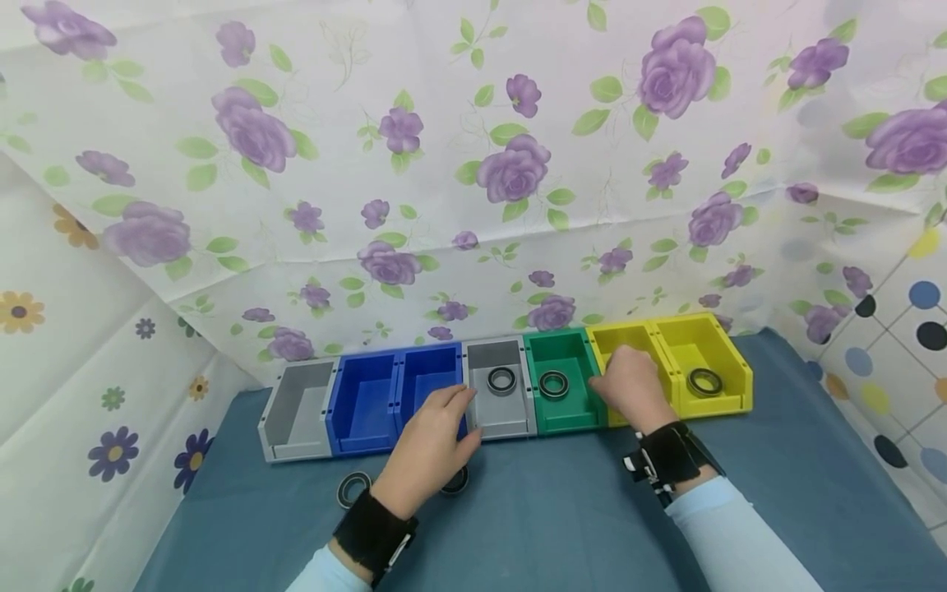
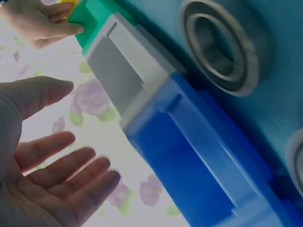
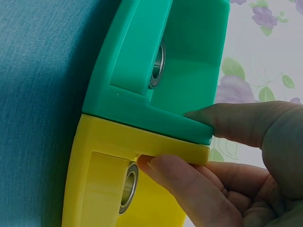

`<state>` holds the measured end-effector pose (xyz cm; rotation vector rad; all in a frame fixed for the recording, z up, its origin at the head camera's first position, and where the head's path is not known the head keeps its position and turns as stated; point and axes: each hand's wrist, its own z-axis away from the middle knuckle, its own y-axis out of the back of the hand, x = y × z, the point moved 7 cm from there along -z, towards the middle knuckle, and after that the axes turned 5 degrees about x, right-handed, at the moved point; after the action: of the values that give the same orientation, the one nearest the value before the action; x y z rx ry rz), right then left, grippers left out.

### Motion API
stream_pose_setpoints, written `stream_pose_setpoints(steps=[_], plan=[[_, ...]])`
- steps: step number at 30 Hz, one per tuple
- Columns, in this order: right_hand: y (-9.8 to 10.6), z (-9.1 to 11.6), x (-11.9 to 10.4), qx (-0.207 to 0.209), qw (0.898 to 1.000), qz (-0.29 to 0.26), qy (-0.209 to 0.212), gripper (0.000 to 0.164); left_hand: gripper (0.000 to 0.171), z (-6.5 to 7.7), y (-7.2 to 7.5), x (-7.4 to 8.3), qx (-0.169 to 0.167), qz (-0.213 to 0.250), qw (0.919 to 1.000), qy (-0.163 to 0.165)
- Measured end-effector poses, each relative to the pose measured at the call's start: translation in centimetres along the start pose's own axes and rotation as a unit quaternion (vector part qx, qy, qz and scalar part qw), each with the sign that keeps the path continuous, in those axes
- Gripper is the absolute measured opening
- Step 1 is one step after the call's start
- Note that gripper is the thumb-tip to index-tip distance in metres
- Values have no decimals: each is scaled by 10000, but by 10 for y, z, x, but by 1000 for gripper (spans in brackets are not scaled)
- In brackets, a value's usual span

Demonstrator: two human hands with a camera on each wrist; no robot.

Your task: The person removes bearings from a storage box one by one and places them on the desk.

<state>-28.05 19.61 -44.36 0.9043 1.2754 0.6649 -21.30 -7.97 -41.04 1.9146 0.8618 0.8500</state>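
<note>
Seven bins (image 1: 299, 448) stand side by side on the blue cloth (image 1: 533, 510), low fronts toward the person, maybe so that hands can reach in easily. The left hand (image 1: 425, 444) is spread wide, thumb apart from the fingers, and has hold of nothing. It hangs near the edge between a blue bin (image 1: 425, 382) and the middle grey bin (image 1: 510, 418). Two rings lie on the cloth by this hand: one ring (image 2: 248, 54) is partly under it in the head view, and the other ring (image 1: 343, 491) is by the wrist. The right hand (image 1: 635, 388) has bent fingers and holds no ring. Its thumb is on the green bin (image 3: 184, 52) side of a wall and a finger is on the yellow bin (image 3: 99, 189) side; I can't tell if they squeeze that wall. A ring (image 3: 128, 188) sits in this yellow bin, just beside the fingertip. More rings lie in the middle grey bin (image 1: 490, 381), in the green bin (image 1: 542, 385) and in the last yellow bin (image 1: 692, 382). These three lie flat, so they probably won't roll, and the walls should keep them apart.
</note>
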Motion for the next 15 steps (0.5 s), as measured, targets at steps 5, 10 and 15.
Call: stream_pose_setpoints(steps=[5,10,15], plan=[[-1,0,0,0,10000,34,13,32,57,-18,-8,10,169,143,9997,-129],[-1,0,-1,19,10000,24,58,32,60,-33,-21,15,38,199,9998,-68],[1,0,-2,52,9999,45,116,33,59,-48,-36,18,-136,-85,9998,-113]])
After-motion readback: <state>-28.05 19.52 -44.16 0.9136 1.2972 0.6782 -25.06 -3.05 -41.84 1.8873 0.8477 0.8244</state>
